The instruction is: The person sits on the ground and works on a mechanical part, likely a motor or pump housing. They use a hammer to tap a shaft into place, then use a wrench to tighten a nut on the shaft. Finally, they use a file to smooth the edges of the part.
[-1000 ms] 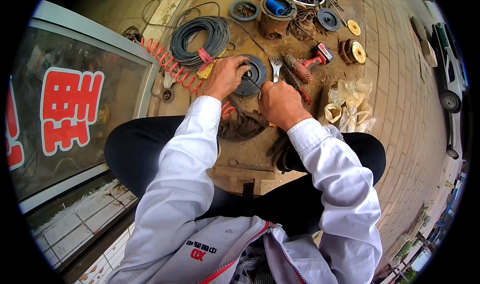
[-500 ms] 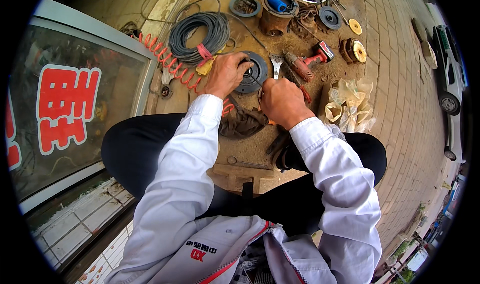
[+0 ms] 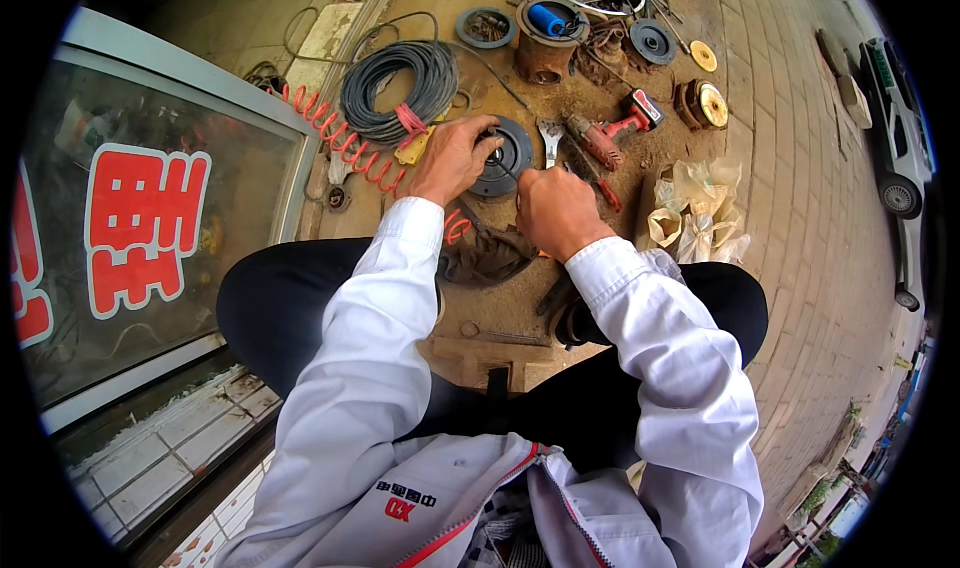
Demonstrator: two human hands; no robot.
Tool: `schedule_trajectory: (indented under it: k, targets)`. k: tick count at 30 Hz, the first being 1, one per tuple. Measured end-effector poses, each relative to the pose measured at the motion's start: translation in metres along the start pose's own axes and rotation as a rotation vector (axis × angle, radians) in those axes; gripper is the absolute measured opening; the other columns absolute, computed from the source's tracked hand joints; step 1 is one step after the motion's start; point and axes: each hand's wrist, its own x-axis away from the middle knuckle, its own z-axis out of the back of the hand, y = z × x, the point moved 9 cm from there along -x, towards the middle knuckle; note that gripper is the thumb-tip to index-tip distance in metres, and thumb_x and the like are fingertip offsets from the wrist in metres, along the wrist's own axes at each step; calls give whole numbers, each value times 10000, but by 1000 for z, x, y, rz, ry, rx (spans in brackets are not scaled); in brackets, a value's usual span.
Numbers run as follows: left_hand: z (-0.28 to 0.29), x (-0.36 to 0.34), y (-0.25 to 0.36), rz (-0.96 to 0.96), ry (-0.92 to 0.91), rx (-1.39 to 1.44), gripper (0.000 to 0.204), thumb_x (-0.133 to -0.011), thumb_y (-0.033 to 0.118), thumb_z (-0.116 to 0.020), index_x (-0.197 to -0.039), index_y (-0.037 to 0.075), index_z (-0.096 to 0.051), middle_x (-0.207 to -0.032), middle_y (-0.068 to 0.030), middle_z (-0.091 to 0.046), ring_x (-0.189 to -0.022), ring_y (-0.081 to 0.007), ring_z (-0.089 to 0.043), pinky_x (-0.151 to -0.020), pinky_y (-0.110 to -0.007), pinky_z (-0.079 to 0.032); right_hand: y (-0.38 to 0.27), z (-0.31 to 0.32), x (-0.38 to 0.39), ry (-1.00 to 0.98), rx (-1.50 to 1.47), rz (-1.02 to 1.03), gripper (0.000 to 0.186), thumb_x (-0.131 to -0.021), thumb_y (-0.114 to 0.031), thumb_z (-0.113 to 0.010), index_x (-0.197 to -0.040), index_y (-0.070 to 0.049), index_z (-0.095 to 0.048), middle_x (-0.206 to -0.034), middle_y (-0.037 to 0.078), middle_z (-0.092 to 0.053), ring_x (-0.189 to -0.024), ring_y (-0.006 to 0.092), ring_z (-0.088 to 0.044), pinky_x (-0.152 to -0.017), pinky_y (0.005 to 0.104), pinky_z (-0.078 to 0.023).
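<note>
A round grey metal disc [image 3: 515, 155] with a raised hub lies flat on the ground in front of me. My left hand [image 3: 452, 160] rests at its left side, thumb and fingers bent in a pinch over the hub; what they grip is hidden. My right hand [image 3: 562, 208] is closed in a fist at the disc's lower right. From it a thin dark metal rod [image 3: 508, 171] slants toward the hub; its handle is hidden in the fist. Just beyond the right hand lies an open-end wrench [image 3: 550, 140], beside red-handled pliers [image 3: 607, 193].
A red cordless power tool [image 3: 612, 133] lies right of the wrench. A coiled black cable [image 3: 395, 88] and a red spiral hose [image 3: 350, 148] lie left. Plastic bags [image 3: 700, 203] fill a box at right; a dark cloth [image 3: 487, 255] lies nearer. A glass door [image 3: 150, 198] stands left.
My right hand has shifted slightly left, closer to the disc, leaving the wrench more exposed. My left hand stays at the hub. The whole view has shifted a little.
</note>
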Motion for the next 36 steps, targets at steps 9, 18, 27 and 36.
schedule_trajectory:
  k: [9,18,27,36]
  targets:
    - [0,0,-4,-16,11,-41,276,-949,232,-742,-1113,10,-764,-1039,-224,-749,-943,-394,-726,-812,-441,-550,1,4,7,-13,-31,-5,203,-874,-149,-642,-975,11,-716,-929,268,-737,-901,442,-746,-812,516,-607]
    - [0,0,0,-16,37,-47,296,-929,233,-763,-1099,-9,-766,-1019,-234,-749,-934,-397,-729,-806,-441,-554,5,1,3,0,-31,-25,203,-882,-149,-624,-970,9,-716,-936,274,-734,-897,445,-745,-812,521,-606]
    - [-1,6,5,-7,42,-2,282,-930,211,-761,-1104,-11,-762,-991,-237,-749,-911,-398,-731,-798,-430,-554,-6,-7,1,-6,-11,15,184,-902,-128,-598,-983,-21,-724,-899,252,-737,-877,432,-748,-798,513,-608]
    - [-4,-2,0,-44,4,29,294,-948,220,-745,-1146,3,-752,-996,-238,-750,-922,-386,-736,-808,-426,-554,1,8,8,-2,61,-16,190,-891,-130,-608,-993,-20,-725,-920,249,-744,-889,416,-753,-802,506,-610]
